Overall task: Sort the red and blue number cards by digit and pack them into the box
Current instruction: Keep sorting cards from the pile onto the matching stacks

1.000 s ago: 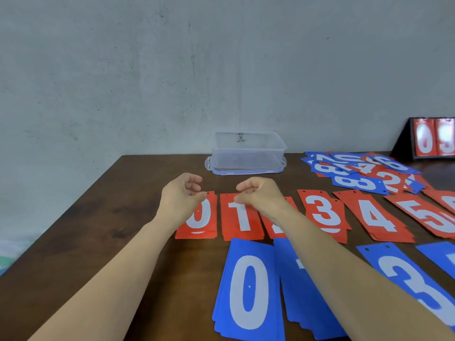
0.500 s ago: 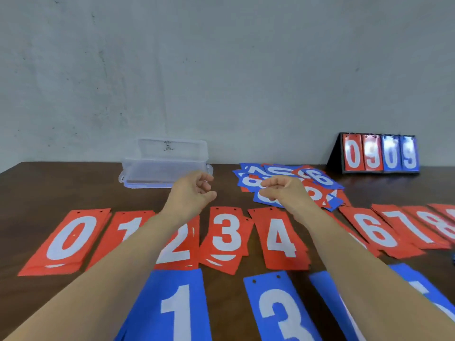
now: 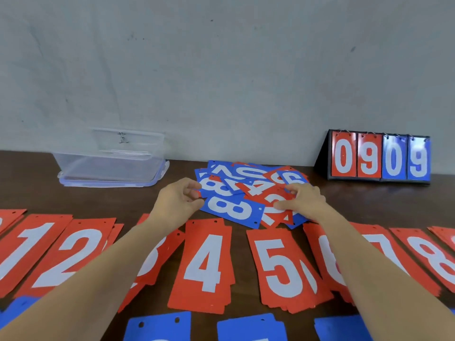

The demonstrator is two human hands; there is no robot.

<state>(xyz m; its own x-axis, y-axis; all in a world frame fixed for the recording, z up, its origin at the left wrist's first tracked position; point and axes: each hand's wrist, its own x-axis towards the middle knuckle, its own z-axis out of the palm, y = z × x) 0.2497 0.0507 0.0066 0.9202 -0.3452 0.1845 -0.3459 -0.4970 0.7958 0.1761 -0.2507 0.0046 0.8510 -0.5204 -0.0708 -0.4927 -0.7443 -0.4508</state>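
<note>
A loose pile of cards [image 3: 246,183], red and blue mixed and lying at all angles, sits toward the back of the table [image 3: 37,193], near its middle. A blue 8 card [image 3: 231,210] lies sideways along the pile's near edge.

The left hand [image 3: 178,200] is at the pile's left edge with its fingers loosely curled and the thumb tip at the corner of the blue 8 card. I cannot tell whether it pinches a card. The right hand [image 3: 304,201] is on the pile's right side, fingers bent, tips down on a red card [image 3: 269,200]. I cannot tell whether it grips that card or only touches it.

Nearer the person, red stacks lie face up in a row from left to right:

- the 1 stack [image 3: 24,249]
- the 2 stack [image 3: 71,254]
- the 3 stack [image 3: 154,257], half hidden by the left forearm
- the 4 stack [image 3: 204,264]
- the 5 stack [image 3: 283,269]
- the 6 stack [image 3: 326,262], mostly behind the right forearm
- the 7 stack [image 3: 386,244]
- the 8 stack [image 3: 435,262]

Blue cards [image 3: 157,327] lie along the bottom edge with their digits cut off.

A clear plastic box [image 3: 110,166] stands at the back left, well apart from the pile and close to the wall [image 3: 221,70]. At the back right a small scoreboard [image 3: 379,158] shows 0 9 in red and 0 9 in blue.
</note>
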